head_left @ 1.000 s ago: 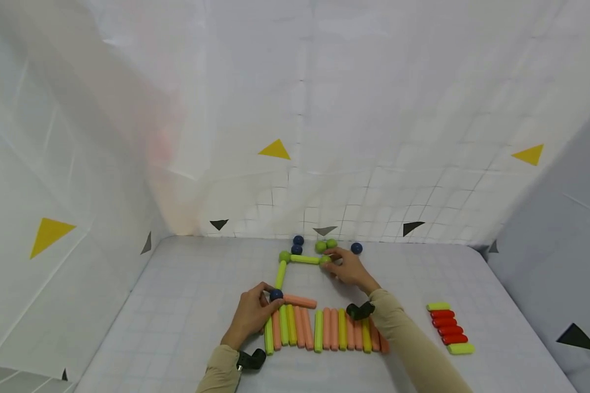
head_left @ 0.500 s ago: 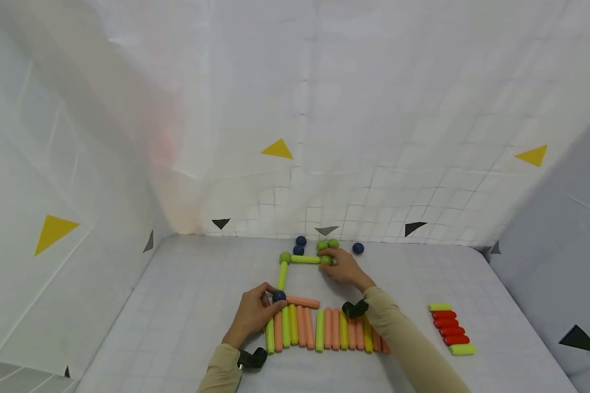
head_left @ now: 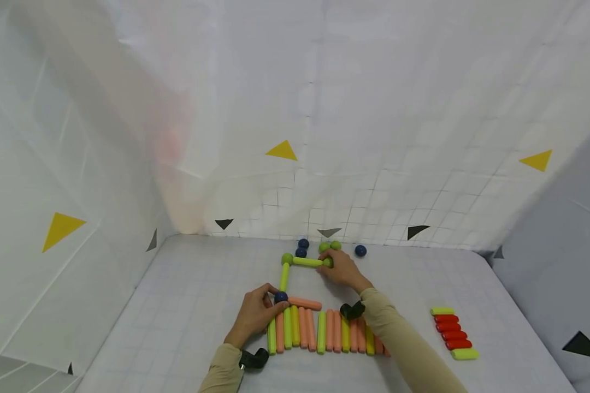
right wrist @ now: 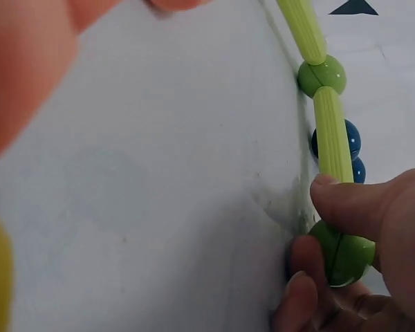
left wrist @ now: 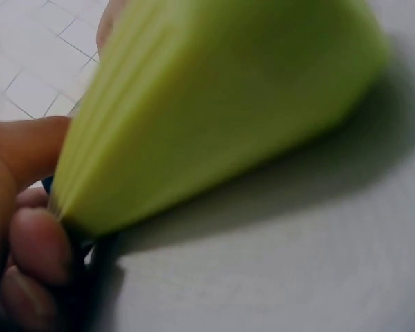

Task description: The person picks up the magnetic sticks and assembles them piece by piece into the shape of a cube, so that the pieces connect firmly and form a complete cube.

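"How was the ground laid out?"

"White table (head_left: 192, 305) spread left of the green corner ball (head_left: 287, 258), giving room there and inside the rods' angle; the far edge ran just beyond that ball."

"And the supplies?"

"A long row of coloured rods (head_left: 322, 332) lay on the person's side of the corner ball; a shorter red-and-lime row (head_left: 451, 331) lay well to its right."

"What was being handled?"

"An angle of two rods, bent at the corner ball: one lime rod (head_left: 307, 262) ran right, roughly along the far edge, and a second lime rod (head_left: 284, 277) ran toward the person."

"The hands?"

"Apart, one at each end, neither plainly nearer the corner ball. The right hand (head_left: 343, 268) gripped the green end ball (head_left: 328, 262) to its right; the left hand (head_left: 254, 315) pinched a blue ball (head_left: 281, 297) on its near side."

"Anything tight?"

"Loose balls (head_left: 301, 252) sat just beyond the corner ball and rightward. The right thumb hid whether rod met end ball."
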Tool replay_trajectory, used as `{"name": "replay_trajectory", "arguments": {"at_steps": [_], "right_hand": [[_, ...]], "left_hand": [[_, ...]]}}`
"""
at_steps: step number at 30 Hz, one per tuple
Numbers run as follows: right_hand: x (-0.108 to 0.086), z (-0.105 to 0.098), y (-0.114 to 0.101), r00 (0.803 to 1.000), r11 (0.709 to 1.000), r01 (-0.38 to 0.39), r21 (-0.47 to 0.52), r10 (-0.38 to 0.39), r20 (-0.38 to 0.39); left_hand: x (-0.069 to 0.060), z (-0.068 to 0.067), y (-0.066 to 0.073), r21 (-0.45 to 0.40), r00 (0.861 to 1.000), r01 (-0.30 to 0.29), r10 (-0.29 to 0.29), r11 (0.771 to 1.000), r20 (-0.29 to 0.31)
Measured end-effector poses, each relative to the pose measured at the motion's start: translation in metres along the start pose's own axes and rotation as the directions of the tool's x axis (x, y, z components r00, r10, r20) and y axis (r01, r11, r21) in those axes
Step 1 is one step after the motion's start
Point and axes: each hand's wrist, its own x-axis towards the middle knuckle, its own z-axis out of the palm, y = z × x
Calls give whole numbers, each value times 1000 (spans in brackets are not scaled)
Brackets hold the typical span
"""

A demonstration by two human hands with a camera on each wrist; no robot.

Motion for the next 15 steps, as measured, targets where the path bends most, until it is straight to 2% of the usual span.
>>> {"name": "replay_trajectory", "arguments": {"at_steps": [6, 15], "right_hand": [[0, 4, 3, 1000, 999, -10, 33, 10, -15], [-13, -6, 3, 998, 992, 65, 105, -62, -33]], "left_hand": [[-1, 0, 0, -3, 1000, 0, 0, 1000, -1], [-1, 1, 0, 8, 1000, 7, -7, 1000, -6]]}}
